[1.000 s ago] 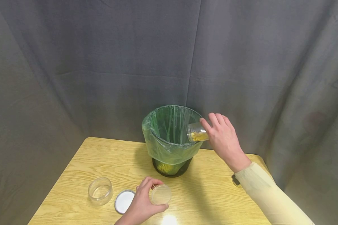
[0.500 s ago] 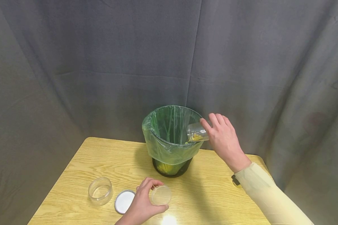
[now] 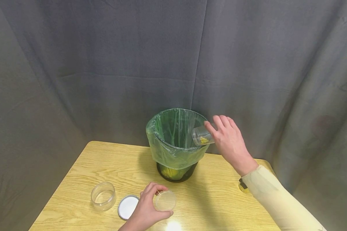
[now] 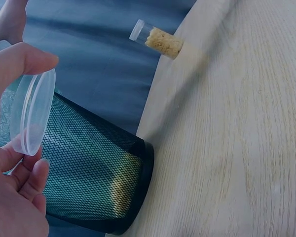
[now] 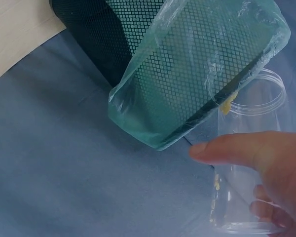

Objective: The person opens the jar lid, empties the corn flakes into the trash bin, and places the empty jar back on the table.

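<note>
Spillage is judged the chief risk at the mesh bin (image 4: 96, 168), the landmark for all positions below. Right grip (image 3: 230, 146) is wrapped round a clear jar (image 3: 197, 131), tipped nearly flat at the bin's right side with its mouth over the rim. Yellow pieces (image 3: 203, 140) sit low inside the jar, and one lies at its mouth by the liner (image 3: 176, 157); withdrawing the jar before it is levelled could drop them outside the bin. Pressure on the rim could also drag the liner inward, since it appears merely folded over. Left grip (image 3: 147, 207) pinches a translucent lid (image 3: 165, 200) by its edge in front of the bin; a loosened thumb could let it fall. A capped second jar (image 4: 160, 42), holding similar pieces, stands right of the bin, partly hidden by the sleeve (image 3: 273, 195) in the head view; a low forearm sweep could topple it. Contact there cannot be determined. No brand, label or legible writing is found on the bin, jars or lid.
</note>
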A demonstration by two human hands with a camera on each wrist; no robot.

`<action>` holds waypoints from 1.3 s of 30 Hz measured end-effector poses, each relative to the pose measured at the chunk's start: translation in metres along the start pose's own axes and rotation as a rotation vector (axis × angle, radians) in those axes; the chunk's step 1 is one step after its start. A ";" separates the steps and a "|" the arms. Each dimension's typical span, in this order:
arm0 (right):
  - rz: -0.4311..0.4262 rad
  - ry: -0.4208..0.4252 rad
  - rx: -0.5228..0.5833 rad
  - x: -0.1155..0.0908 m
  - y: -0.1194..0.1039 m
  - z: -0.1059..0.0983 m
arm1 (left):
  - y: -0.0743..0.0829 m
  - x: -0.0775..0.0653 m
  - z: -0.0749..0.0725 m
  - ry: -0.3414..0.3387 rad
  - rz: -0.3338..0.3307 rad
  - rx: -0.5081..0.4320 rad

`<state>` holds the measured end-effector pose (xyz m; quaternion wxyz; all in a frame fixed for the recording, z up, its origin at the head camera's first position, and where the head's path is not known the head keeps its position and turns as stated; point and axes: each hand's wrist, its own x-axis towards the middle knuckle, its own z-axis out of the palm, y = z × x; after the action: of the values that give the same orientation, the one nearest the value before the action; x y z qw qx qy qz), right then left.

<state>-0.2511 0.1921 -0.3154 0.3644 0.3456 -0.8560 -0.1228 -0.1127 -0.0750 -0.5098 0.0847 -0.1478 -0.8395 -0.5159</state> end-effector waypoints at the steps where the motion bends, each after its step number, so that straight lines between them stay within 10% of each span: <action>1: -0.006 -0.004 -0.003 0.000 0.000 0.000 | 0.000 0.000 0.000 0.000 -0.001 0.001; 39: -0.202 -0.079 -0.083 0.023 0.004 -0.004 | -0.001 -0.002 0.001 -0.008 -0.005 -0.013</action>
<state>-0.2617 0.1796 -0.2982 0.3301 0.4095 -0.8247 -0.2078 -0.1116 -0.0746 -0.5120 0.0794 -0.1484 -0.8367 -0.5211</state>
